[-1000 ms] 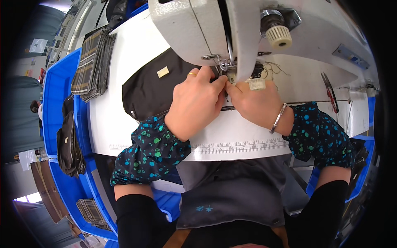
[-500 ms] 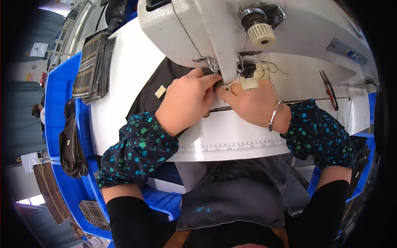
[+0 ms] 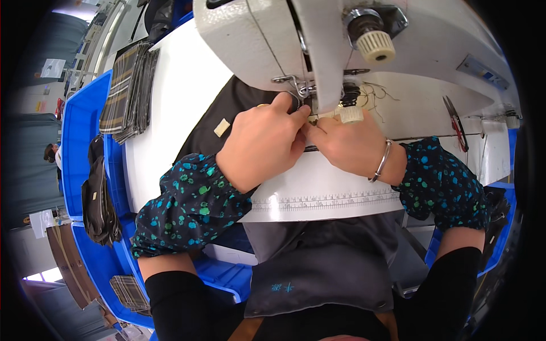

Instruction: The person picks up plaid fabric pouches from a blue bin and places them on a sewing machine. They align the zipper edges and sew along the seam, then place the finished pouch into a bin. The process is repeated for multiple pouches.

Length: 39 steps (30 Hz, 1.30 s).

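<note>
A dark brown fabric piece (image 3: 199,133) with a small cream label (image 3: 222,127) lies under the head of a white sewing machine (image 3: 242,54). My left hand (image 3: 259,145) is closed at its edge, thumb and forefinger pinched close to the needle area. By those fingertips curves a thin row of metal teeth (image 3: 298,99), like a zipper's. My right hand (image 3: 352,139), a silver bangle on its wrist, pinches the fabric edge just right of the left fingertips. My fingers and the machine hide most of the stitching spot.
Black-and-red scissors (image 3: 456,125) and loose threads (image 3: 375,96) lie on the white table, right. A printed ruler (image 3: 324,202) runs along its front edge. Stacked plaid cloth pieces (image 3: 128,91) sit at the left, beside blue bins (image 3: 79,142) holding dark cloth pieces (image 3: 99,199).
My left hand has shifted slightly right and toward the machine, fingers curled tighter. The row of metal teeth shows more plainly, and less of the dark strip below my hands is visible.
</note>
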Tool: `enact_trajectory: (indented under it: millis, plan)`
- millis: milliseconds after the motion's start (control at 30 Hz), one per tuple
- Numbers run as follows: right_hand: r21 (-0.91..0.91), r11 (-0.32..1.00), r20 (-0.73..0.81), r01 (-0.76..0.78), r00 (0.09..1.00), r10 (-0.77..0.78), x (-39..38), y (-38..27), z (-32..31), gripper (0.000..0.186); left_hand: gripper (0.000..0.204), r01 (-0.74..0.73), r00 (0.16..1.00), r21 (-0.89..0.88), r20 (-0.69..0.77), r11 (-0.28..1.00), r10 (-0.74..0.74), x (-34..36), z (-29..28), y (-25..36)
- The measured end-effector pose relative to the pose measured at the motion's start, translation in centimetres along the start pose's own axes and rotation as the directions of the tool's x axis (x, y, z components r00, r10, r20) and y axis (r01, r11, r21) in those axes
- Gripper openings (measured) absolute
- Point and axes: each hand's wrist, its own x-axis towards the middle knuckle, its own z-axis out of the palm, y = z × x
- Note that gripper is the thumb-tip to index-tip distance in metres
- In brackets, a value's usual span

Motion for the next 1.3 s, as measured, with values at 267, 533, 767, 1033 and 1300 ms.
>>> enact_trajectory:
  millis: [267,533,767,1033,1300]
  plan:
    - [-0.079,0.996,-0.005,-0.027,1.0,0.027,0.1,0.5,-0.2,0.008,0.032,0.021,1.0,-0.048,-0.004,0.999,-0.021,0.4,-0.2,0.3]
    - [-0.076,0.997,-0.036,-0.004,0.999,0.001,0.0,1.2,0.0,0.005,0.029,0.026,0.995,-0.198,-0.088,0.98,-0.044,0.2,-0.4,-1.6]
    - [-0.065,0.998,-0.062,0.019,0.998,-0.023,-0.2,1.2,-0.4,0.004,0.029,0.575,0.814,-0.683,0.426,0.45,-0.394,-2.2,-1.2,-3.1]
    - [-0.128,0.992,-0.14,0.006,0.99,-0.024,0.1,0.5,-0.1,0.009,0.011,0.282,0.958,-0.307,0.138,0.909,-0.251,-2.3,0.2,-1.8]
    - [-0.108,0.935,-0.146,0.338,0.925,-0.351,-0.9,-0.9,-0.6,0.01,0.026,-0.201,0.948,-0.014,-0.257,0.979,0.191,-1.9,0.7,-1.2]
